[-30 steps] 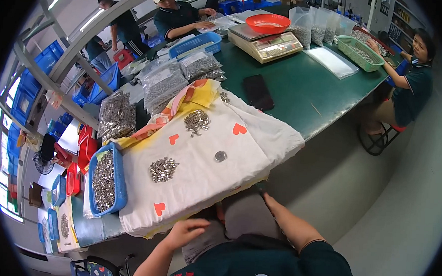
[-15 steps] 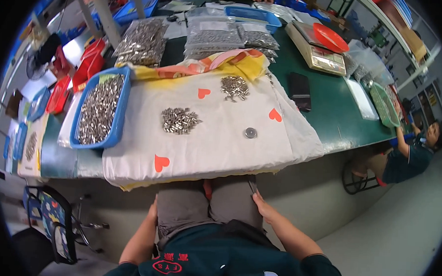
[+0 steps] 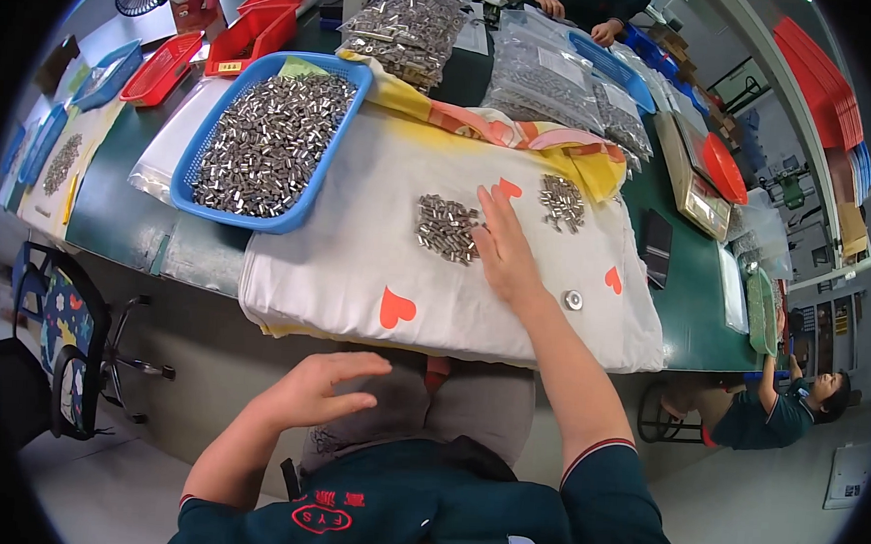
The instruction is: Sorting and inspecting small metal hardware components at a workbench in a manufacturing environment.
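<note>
My right hand (image 3: 504,246) is stretched over the white cloth (image 3: 337,277), its fingers extended beside the right edge of a pile of small metal cylinders (image 3: 446,228). Nothing shows in its grip. My left hand (image 3: 326,389) hovers above my lap, short of the table edge, thumb and fingers apart and holding nothing. A second, smaller pile of metal pieces (image 3: 562,203) lies farther right on the cloth. Nearer me sits a small round metal piece (image 3: 573,300). At the left, a blue plastic basket (image 3: 290,220) is heaped with similar metal cylinders (image 3: 270,140).
Bags of metal parts (image 3: 404,29) stand behind the cloth. On the right lie a dark wallet-like case (image 3: 656,249) and a scale (image 3: 692,172) with a red tray (image 3: 724,169). Red bins (image 3: 256,41) are at far left. A co-worker (image 3: 768,408) sits at right; another person's hands (image 3: 606,32) show at the back.
Both hands have risen from beside my thighs. The right has reached forward to the larger pile; the left has lifted over my lap. The view has swung left.
</note>
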A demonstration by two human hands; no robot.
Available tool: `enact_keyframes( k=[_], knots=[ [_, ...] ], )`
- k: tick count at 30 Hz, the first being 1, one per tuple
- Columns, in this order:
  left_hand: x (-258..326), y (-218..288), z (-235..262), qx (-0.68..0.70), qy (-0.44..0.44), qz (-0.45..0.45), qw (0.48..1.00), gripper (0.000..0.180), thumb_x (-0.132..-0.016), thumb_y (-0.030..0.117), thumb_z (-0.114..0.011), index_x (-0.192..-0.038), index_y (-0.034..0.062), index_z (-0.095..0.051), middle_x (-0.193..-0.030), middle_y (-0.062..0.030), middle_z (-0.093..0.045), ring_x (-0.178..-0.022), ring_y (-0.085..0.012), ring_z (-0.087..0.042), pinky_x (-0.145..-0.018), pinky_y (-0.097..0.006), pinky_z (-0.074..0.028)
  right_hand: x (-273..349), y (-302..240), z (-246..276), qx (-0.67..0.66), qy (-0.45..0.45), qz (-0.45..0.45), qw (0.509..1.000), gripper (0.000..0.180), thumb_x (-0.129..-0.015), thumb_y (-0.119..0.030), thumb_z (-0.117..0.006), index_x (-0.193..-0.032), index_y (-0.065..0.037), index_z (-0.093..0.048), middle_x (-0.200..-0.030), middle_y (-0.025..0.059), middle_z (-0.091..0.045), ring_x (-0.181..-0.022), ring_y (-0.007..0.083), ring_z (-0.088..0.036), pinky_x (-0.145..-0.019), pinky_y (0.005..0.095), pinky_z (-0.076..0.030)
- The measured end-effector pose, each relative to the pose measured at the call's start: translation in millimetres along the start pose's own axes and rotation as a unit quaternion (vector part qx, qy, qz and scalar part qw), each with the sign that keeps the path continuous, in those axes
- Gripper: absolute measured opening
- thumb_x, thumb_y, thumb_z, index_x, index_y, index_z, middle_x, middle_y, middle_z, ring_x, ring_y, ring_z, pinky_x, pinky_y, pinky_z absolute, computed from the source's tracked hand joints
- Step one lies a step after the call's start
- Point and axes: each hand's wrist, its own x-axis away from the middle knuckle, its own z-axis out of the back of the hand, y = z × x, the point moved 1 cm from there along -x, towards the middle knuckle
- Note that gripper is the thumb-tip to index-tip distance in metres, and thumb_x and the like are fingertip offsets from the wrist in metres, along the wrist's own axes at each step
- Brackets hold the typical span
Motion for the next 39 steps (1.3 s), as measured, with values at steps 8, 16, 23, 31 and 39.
enact_keyframes(
  k=[8,16,23,31,39],
  knots=[
    [-133,9,70,-0.196,0.325,-0.161,0.911,0.014,-0.076,0.009,-0.052,-0.085,0.0006,-0.058,-0.082,-0.0125,-0.058,-0.077,-0.0301,-0.055,-0.069,-0.038,-0.044,-28,-12,-35,0.181,-0.126,0.053,0.974,0.046,-0.083,-0.024,-0.048,-0.123,-0.003,-0.038,-0.127,0.0219,-0.035,-0.119,0.0366,-0.032,-0.100,0.0427,-0.023],
    [-172,-6,81,-0.248,0.280,-0.152,0.915,0.013,-0.076,0.009,-0.049,-0.081,0.0008,-0.058,-0.079,-0.0140,-0.057,-0.076,-0.0314,-0.054,-0.069,-0.038,-0.044,-26,-30,-40,0.155,-0.130,0.035,0.979,0.050,-0.079,-0.021,-0.052,-0.120,0.004,-0.038,-0.127,0.0217,-0.035,-0.120,0.0355,-0.030,-0.100,0.0442,-0.023],
    [-145,-6,81,-0.258,0.258,-0.212,0.907,0.010,-0.076,0.006,-0.050,-0.081,-0.0004,-0.056,-0.081,-0.0133,-0.056,-0.077,-0.0324,-0.053,-0.071,-0.038,-0.043,-7,-43,-41,0.147,-0.138,0.097,0.975,0.045,-0.079,-0.020,-0.053,-0.119,-0.001,-0.043,-0.128,0.0214,-0.035,-0.122,0.0343,-0.028,-0.099,0.0428,-0.025],
    [-198,2,89,-0.289,0.295,-0.220,0.884,0.014,-0.078,0.013,-0.050,-0.081,0.0038,-0.060,-0.084,-0.0095,-0.058,-0.085,-0.0274,-0.054,-0.077,-0.036,-0.043,-32,30,12,0.012,0.012,-0.063,0.998,0.036,-0.085,-0.020,-0.044,-0.117,-0.004,-0.047,-0.121,0.0179,-0.045,-0.117,0.0310,-0.037,-0.098,0.0354,-0.029],
    [-253,-3,93,-0.382,0.253,-0.179,0.871,0.019,-0.080,0.022,-0.049,-0.090,0.0086,-0.059,-0.098,-0.0081,-0.056,-0.096,-0.0260,-0.051,-0.082,-0.038,-0.040,-54,73,45,0.063,0.044,-0.073,0.994,0.036,-0.088,-0.025,-0.040,-0.115,-0.003,-0.049,-0.118,0.0194,-0.048,-0.113,0.0315,-0.042,-0.096,0.0348,-0.031]
  ],
)
